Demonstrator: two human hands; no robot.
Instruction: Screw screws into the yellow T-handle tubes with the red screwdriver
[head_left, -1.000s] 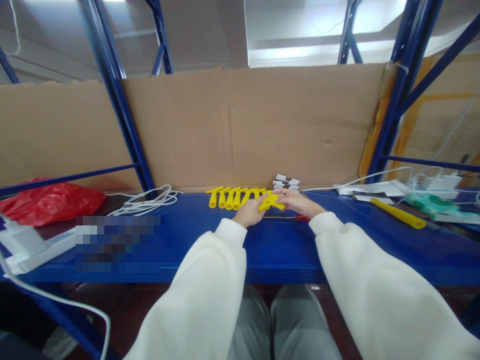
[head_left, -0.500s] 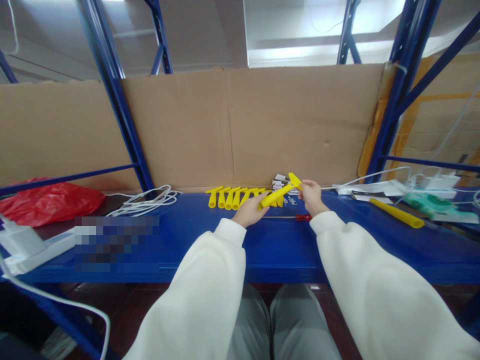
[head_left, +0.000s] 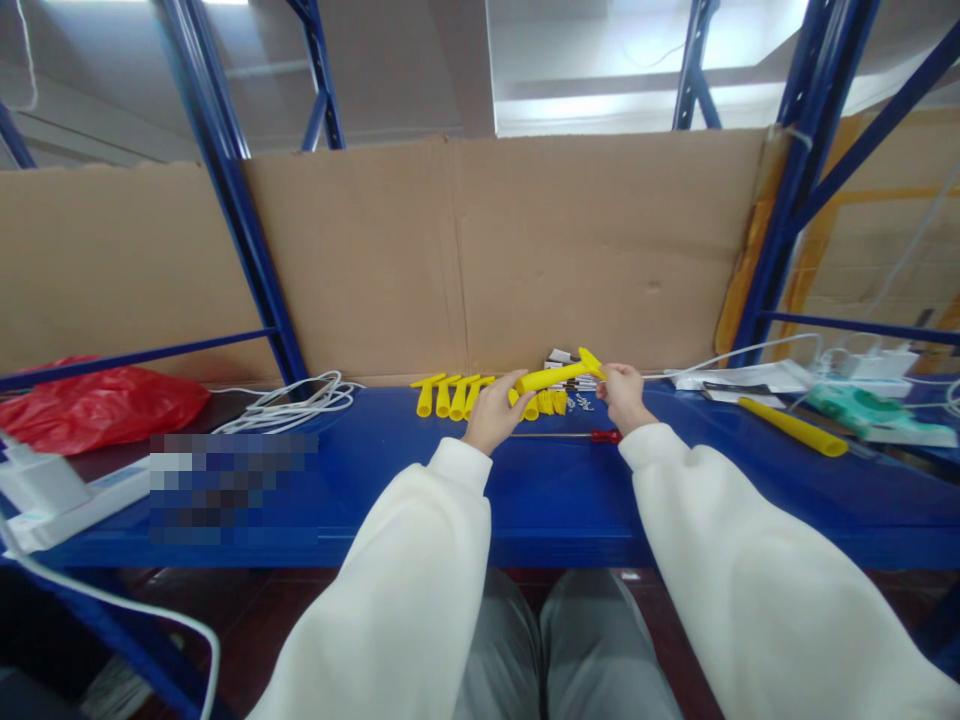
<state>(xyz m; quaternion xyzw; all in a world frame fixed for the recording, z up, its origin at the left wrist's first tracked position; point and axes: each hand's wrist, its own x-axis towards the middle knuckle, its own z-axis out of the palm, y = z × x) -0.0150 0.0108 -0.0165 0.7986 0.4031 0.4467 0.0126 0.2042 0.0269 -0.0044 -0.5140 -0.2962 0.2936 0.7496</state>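
Pinching yellow piece [head_left: 555, 377] at crosspiece [head_left: 590, 361] with right hand [head_left: 625, 396], left hand [head_left: 491, 412] loosely spread near tube end [head_left: 524, 383] opposite grip, probably light, stiff, best held mid-tube

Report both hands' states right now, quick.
Left hand: open, by the yellow tool's wide end; contact can't be told.
Right hand: closed, holding that tool by its other end.

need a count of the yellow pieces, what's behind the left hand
Yellow pieces show on both sides of the left hand; whatever lies directly behind it is covered, so the full count can't be told.
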